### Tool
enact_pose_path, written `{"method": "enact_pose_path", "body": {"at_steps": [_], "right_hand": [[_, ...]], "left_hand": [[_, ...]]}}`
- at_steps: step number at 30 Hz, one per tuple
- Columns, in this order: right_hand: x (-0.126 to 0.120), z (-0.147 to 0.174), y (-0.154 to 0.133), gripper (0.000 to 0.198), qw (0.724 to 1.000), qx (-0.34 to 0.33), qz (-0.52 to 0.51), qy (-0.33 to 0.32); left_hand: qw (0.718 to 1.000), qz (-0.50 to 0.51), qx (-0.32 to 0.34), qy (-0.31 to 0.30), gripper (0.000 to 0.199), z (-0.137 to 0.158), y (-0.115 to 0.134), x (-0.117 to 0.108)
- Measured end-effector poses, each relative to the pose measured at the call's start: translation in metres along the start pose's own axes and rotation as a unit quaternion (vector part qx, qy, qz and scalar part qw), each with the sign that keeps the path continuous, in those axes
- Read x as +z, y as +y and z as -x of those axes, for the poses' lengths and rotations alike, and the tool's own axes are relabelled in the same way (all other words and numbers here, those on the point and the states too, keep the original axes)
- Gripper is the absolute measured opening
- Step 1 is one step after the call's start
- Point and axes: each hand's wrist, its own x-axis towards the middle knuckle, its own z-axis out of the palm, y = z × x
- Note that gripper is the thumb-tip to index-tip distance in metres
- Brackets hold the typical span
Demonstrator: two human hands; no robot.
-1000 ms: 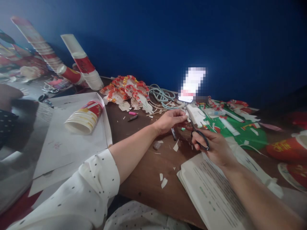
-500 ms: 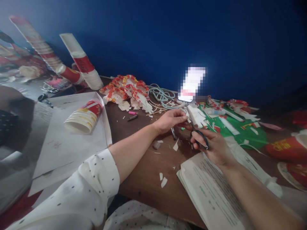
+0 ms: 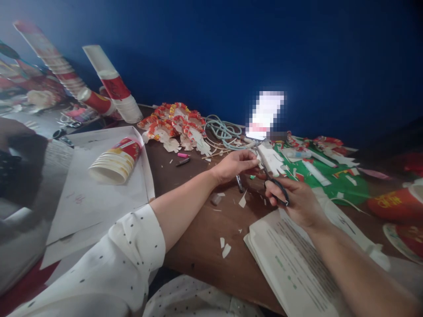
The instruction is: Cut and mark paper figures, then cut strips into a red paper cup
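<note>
Scissors (image 3: 275, 186) in right hand (image 3: 294, 202) grip, blades apparently up-left into paper cutout (image 3: 271, 159), left hand (image 3: 234, 166) pinching.

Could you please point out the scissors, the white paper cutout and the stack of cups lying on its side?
scissors (image 3: 276, 190): head view, black handle loop.
white paper cutout (image 3: 269, 158): head view, its middle.
stack of cups (image 3: 115, 160): head view, side wall.

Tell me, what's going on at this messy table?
A person is cutting paper. The left hand pinches a white paper cutout while the right hand works black scissors at its lower edge. Paper scraps lie on the brown table, with an open book under the right forearm. Farther back sit a stack of paper cups lying on its side, a pile of red-trimmed cutouts and a coiled cord.
</note>
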Motion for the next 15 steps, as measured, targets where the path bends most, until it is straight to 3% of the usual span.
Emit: {"method": "enact_pose_path", "body": {"at_steps": [15], "right_hand": [[-0.0023,-0.0004,-0.0047,0.035,0.999,0.009,0.036,-0.006]], "left_hand": [[0.999,-0.030,-0.004,0.019,0.019,0.0003,-0.0006,0.0006]]}}
